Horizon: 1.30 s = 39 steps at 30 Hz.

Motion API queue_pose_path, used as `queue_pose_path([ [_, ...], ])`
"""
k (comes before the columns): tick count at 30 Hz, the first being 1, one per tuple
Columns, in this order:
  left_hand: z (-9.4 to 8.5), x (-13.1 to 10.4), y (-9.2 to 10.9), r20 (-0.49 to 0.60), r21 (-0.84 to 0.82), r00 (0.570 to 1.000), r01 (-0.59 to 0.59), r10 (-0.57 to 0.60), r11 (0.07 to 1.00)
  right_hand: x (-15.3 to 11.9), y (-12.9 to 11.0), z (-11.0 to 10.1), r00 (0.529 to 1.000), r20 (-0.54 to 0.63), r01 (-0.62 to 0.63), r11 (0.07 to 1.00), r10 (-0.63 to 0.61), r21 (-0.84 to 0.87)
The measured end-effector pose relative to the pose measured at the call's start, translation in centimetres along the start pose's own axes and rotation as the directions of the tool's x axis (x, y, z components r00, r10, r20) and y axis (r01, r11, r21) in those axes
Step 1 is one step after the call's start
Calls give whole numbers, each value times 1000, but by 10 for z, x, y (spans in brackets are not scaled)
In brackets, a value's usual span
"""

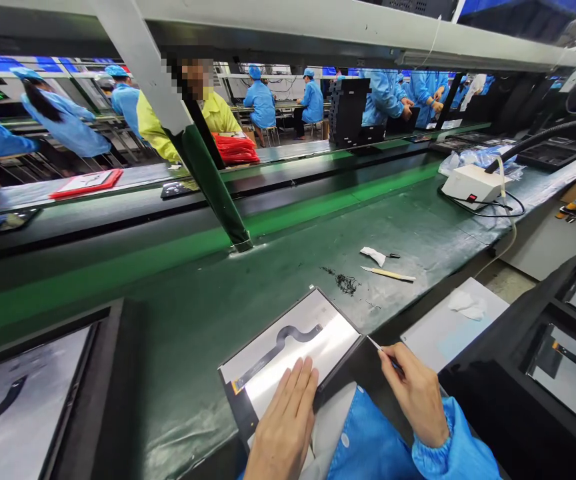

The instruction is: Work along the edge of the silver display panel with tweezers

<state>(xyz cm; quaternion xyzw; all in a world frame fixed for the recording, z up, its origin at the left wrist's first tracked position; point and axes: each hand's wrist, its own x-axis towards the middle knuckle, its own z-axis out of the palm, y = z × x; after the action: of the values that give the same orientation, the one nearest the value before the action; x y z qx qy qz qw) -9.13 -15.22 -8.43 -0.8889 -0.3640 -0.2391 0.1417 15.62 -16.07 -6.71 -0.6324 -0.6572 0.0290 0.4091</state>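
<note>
A flat silver panel with a dark frame and a black curved ribbon cable [288, 343] lies on the green mat in front of me. My left hand [284, 417] rests flat on its near edge, fingers together. My right hand [415, 393] is just to the right of the panel, pinching a thin pointed tool [377, 345] whose tip sits at the panel's right edge. Both sleeves are blue.
A black tray [68, 393] holding another panel is at left; black trays [543, 373] with panels stand at right. A pale stick [388, 273], a white scrap [373, 255] and dark debris [345, 283] lie beyond. A white box [471, 183] with cables sits far right. Workers in blue sit across the conveyor.
</note>
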Motion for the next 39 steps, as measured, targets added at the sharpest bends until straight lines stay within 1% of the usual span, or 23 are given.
queue_pose_path([
  [2,0,0,0,-5,6,1000,-2,2,1000,7,9,-5,999,-39,-14,1000,13,-28],
  [6,-1,1,0,-10,4,1000,-5,5,1000,25,25,-20,988,-154,-23,994,7,-103],
  [8,-1,2,0,-9,-2,1000,2,-2,1000,29,27,-24,986,-166,-31,994,13,-109],
  [9,-2,2,0,-10,-6,1000,5,-5,1000,28,26,-24,988,-153,-31,995,16,-96],
  [11,-2,2,0,-9,-12,1000,10,-10,1000,21,18,-20,996,-89,-24,999,21,-40],
  [15,-3,3,1,-1,-10,1000,11,-11,1000,-5,-3,-3,995,104,-16,994,5,111],
  [17,-4,4,2,4,-7,1000,17,-17,1000,-16,-11,4,990,140,-10,989,-10,145],
  [20,-6,5,2,15,-14,1000,25,-25,1000,-23,-19,11,989,147,11,990,-32,143],
  [24,-6,5,1,24,-21,1000,12,-12,1000,-22,-24,14,989,133,53,992,-68,113],
  [27,-5,4,1,6,-29,1000,22,-22,999,-21,-26,15,990,114,75,993,-85,94],
  [34,-5,3,4,14,-39,999,41,-40,998,-19,-28,13,988,129,81,996,-86,44],
  [39,-5,4,4,-11,-42,999,48,-48,998,-19,-29,13,987,115,107,994,-108,18],
])
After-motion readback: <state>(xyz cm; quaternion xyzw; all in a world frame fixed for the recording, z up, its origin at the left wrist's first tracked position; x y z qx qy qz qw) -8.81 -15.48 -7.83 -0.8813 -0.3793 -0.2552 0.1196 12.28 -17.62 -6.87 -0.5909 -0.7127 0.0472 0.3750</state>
